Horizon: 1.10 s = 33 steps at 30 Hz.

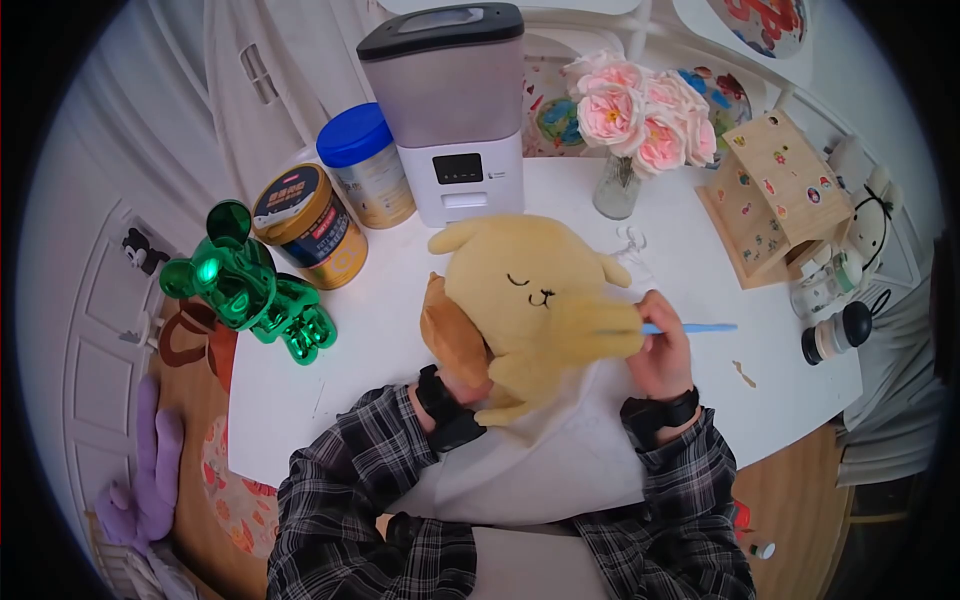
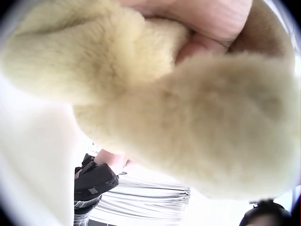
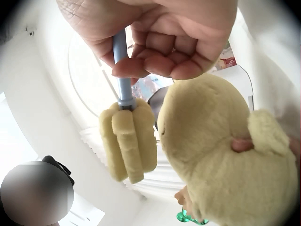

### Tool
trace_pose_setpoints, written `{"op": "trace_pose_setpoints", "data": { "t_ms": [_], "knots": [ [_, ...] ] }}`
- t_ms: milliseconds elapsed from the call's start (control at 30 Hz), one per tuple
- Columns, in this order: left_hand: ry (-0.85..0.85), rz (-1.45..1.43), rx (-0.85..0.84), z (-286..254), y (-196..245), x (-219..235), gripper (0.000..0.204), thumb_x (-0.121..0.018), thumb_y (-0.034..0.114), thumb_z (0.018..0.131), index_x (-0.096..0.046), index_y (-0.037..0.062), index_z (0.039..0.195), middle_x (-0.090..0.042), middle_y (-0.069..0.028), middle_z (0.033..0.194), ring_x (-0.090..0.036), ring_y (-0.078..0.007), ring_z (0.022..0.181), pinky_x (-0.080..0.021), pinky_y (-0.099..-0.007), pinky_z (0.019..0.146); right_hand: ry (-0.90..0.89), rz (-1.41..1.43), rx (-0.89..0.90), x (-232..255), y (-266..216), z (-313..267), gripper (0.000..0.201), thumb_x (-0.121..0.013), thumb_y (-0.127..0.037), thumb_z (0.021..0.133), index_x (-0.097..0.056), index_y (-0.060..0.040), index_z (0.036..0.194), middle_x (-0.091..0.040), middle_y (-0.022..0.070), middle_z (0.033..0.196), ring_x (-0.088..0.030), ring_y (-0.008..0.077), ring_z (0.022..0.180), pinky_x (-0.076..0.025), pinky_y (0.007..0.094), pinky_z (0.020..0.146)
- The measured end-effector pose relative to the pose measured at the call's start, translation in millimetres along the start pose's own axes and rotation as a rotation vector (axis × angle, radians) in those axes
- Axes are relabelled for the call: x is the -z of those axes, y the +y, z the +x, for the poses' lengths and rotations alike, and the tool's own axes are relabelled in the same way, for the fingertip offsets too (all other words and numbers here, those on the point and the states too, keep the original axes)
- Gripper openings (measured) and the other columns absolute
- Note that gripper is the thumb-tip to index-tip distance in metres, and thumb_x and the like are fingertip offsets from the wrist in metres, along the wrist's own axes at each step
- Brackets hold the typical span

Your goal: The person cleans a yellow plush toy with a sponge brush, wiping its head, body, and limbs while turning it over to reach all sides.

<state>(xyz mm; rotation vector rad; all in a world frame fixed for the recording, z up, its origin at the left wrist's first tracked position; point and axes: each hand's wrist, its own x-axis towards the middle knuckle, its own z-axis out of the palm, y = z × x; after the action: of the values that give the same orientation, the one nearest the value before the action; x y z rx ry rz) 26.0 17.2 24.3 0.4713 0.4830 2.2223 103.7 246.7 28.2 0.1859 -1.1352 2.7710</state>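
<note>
A pale yellow plush toy (image 1: 500,260) with a stitched sleepy face is held over the white table. My left hand (image 1: 468,388) grips it low on its side, fingers partly hidden in the plush in the left wrist view. A brown plush piece (image 1: 452,325) sits against the toy beside that hand. My right hand (image 1: 662,350) pinches the light blue handle (image 3: 123,84) of a duster between thumb and fingers. The duster's fluffy yellow head (image 3: 128,141) hangs from the handle's end, and in the head view it overlaps the toy's face, blurred.
A shiny green bear figure (image 1: 250,285), two cans (image 1: 312,225) and a tall pet feeder (image 1: 460,120) stand along the left and back. Pink roses in a glass vase (image 1: 617,190), a wooden house (image 1: 785,200) and a black-capped bottle (image 1: 838,333) are toward the right.
</note>
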Motion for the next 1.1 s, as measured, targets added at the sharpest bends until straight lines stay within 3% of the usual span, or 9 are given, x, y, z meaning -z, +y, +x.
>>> {"op": "trace_pose_setpoints", "data": {
  "t_ms": [167,200,300,500,600,700,733,867,1100],
  "knots": [
    [0.004,0.026,-0.009,1.5,-2.2,1.4,0.062,-0.052,0.048,0.089,-0.038,0.0114,0.137,-0.045,-0.0092,0.137,-0.048,-0.0258,0.121,-0.041,-0.0437,0.100,0.044,0.251,0.112,-8.1,-14.6,2.2,0.018,-0.048,-0.024,0.097,-0.052,-0.0072,0.093,-0.063,0.0061,0.092,-0.058,0.0162,0.088,-0.045,0.0291,0.078],
    [0.006,0.039,-0.010,2.0,-2.8,1.9,0.062,-0.052,0.047,0.089,-0.038,0.0114,0.137,-0.045,-0.0092,0.137,-0.048,-0.0258,0.121,-0.041,-0.0437,0.100,-0.057,0.332,0.118,3.2,-14.7,4.6,0.016,-0.046,-0.024,0.098,-0.051,-0.0086,0.096,-0.063,0.0066,0.104,-0.059,0.0177,0.099,-0.045,0.0314,0.085],
    [0.012,0.069,-0.009,0.3,-6.2,2.1,0.062,-0.053,0.047,0.088,-0.038,0.0113,0.137,-0.045,-0.0093,0.137,-0.048,-0.0257,0.121,-0.041,-0.0435,0.100,0.128,0.180,0.134,-8.3,-15.3,2.9,0.017,-0.048,-0.024,0.097,-0.052,-0.0070,0.095,-0.063,0.0066,0.097,-0.059,0.0175,0.094,-0.044,0.0315,0.083],
    [0.011,0.202,-0.005,-5.2,-9.0,1.6,0.062,-0.053,0.045,0.088,-0.038,0.0112,0.137,-0.045,-0.0093,0.137,-0.048,-0.0255,0.121,-0.041,-0.0432,0.100,-0.010,-0.018,0.109,-16.1,-9.3,-3.7,0.018,-0.055,-0.019,0.091,-0.054,-0.0030,0.082,-0.060,0.0092,0.083,-0.055,0.0173,0.081,-0.042,0.0281,0.076],
    [0.010,0.284,0.000,-6.4,-11.8,3.7,0.062,-0.054,0.045,0.088,-0.039,0.0111,0.137,-0.045,-0.0094,0.137,-0.048,-0.0254,0.121,-0.041,-0.0430,0.100,-0.179,-0.346,-0.059,-11.4,-12.5,-5.9,0.017,-0.056,-0.015,0.087,-0.055,-0.0025,0.076,-0.060,0.0100,0.077,-0.054,0.0170,0.080,-0.041,0.0275,0.073],
    [0.002,0.375,0.008,-7.5,-13.0,5.4,0.062,-0.054,0.044,0.088,-0.039,0.0110,0.137,-0.045,-0.0094,0.137,-0.048,-0.0254,0.121,-0.042,-0.0429,0.099,-0.086,-0.276,-0.044,-21.3,-9.9,-8.0,0.022,-0.060,-0.021,0.084,-0.054,-0.0024,0.072,-0.049,0.0054,0.062,-0.046,0.0151,0.068,-0.035,0.0260,0.058],
    [-0.002,0.412,0.007,-8.5,-13.7,6.2,0.062,-0.054,0.044,0.087,-0.039,0.0110,0.137,-0.045,-0.0094,0.137,-0.048,-0.0253,0.121,-0.042,-0.0428,0.099,-0.185,0.014,0.045,-1.6,-3.6,-4.8,0.018,-0.056,-0.021,0.086,-0.058,-0.0023,0.086,-0.058,0.0082,0.076,-0.049,0.0156,0.073,-0.038,0.0271,0.062],
    [-0.035,0.608,-0.006,-12.1,-13.0,10.8,0.061,-0.055,0.043,0.087,-0.039,0.0109,0.137,-0.045,-0.0095,0.137,-0.048,-0.0252,0.121,-0.042,-0.0426,0.099,0.078,0.301,0.167,-8.0,-19.5,-3.3,0.026,-0.046,-0.024,0.095,-0.052,-0.0089,0.115,-0.058,0.0037,0.117,-0.051,0.0149,0.088,-0.041,0.0324,0.075],
    [-0.183,1.032,-0.040,-9.6,-9.2,4.5,0.061,-0.056,0.042,0.087,-0.039,0.0107,0.137,-0.045,-0.0095,0.137,-0.048,-0.0250,0.121,-0.042,-0.0422,0.099,-0.025,0.273,0.153,-6.4,-14.8,0.1,0.023,-0.043,-0.030,0.100,-0.053,-0.0099,0.104,-0.063,0.0044,0.104,-0.058,0.0168,0.094,-0.044,0.0337,0.079]
  ]
}}
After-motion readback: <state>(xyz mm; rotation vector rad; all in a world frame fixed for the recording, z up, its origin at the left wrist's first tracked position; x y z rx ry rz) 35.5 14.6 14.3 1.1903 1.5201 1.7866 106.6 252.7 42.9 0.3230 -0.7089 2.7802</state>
